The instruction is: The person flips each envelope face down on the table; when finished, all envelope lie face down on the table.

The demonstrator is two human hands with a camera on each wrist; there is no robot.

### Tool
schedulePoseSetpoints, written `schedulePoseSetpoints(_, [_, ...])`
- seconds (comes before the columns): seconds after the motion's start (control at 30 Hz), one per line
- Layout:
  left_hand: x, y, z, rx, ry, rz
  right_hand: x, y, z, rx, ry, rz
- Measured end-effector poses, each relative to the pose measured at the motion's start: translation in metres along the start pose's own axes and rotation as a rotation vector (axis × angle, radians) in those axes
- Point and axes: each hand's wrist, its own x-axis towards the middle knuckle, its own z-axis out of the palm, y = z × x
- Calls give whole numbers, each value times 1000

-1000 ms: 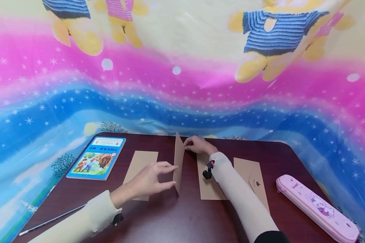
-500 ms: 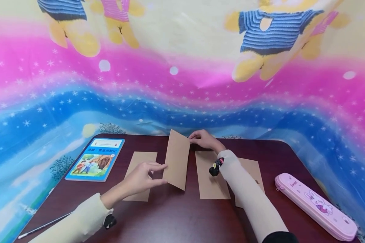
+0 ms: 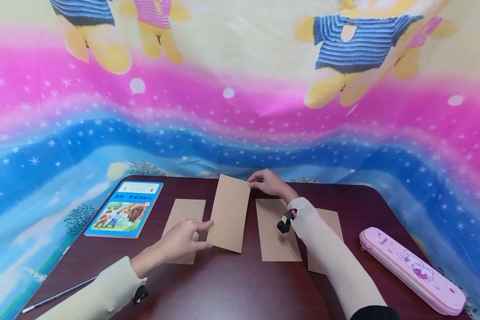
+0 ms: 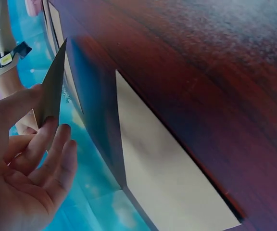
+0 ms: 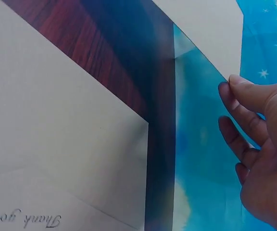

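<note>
In the head view a plain brown kraft envelope (image 3: 230,213) is held tilted up above the middle of the table. My left hand (image 3: 180,242) pinches its lower left edge between thumb and fingers, seen closely on the envelope (image 4: 54,91) in the left wrist view. At the upper right corner, my right hand (image 3: 270,184) pinches with thumb and index finger. Another envelope (image 3: 189,208) lies flat behind the left hand. Two more lie to the right: a nearer envelope (image 3: 270,240), bearing "Thank you" in the right wrist view, and an outer envelope (image 3: 331,220) partly covered by the right sleeve.
A blue picture-covered book (image 3: 124,213) lies at the table's back left. Towards the front left is a thin pencil (image 3: 60,294), partly behind the left sleeve. A pink pencil case (image 3: 412,269) sits on the right. Printed cloth (image 3: 240,120) hangs behind the dark table (image 3: 224,289).
The held envelope has turned from edge-on to show its broad plain face. My left hand has moved left and slightly down with its edge; the right has shifted slightly right, then stayed.
</note>
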Motion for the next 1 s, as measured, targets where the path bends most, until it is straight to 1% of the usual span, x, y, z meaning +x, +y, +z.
schedulePoseSetpoints(0.2, [0,-3,4,-30,-38,-2,-1,-4,7,-37,-3,-2])
schedulePoseSetpoints(0.3, [-2,-3,7,-12,-70,-28,-1,-6,13,-63,-20,-1])
schedulePoseSetpoints(0.47, [-5,-3,13,58,-117,-38,-3,-9,25,-86,-65,11])
schedulePoseSetpoints(0.53, [-5,-1,15,91,-119,-29,-4,-9,30,-96,-79,13])
schedulePoseSetpoints(0.67, [-7,1,19,148,-124,-29,-4,-8,40,-152,-104,10])
schedulePoseSetpoints(0.77, [-8,2,21,176,-126,-9,-4,-9,45,-182,-120,14])
schedulePoseSetpoints(0.87, [-8,3,21,195,-126,20,-4,-10,48,-187,-129,22])
schedulePoseSetpoints(1.0, [-10,4,20,232,-130,9,-4,-13,50,-181,-134,29])
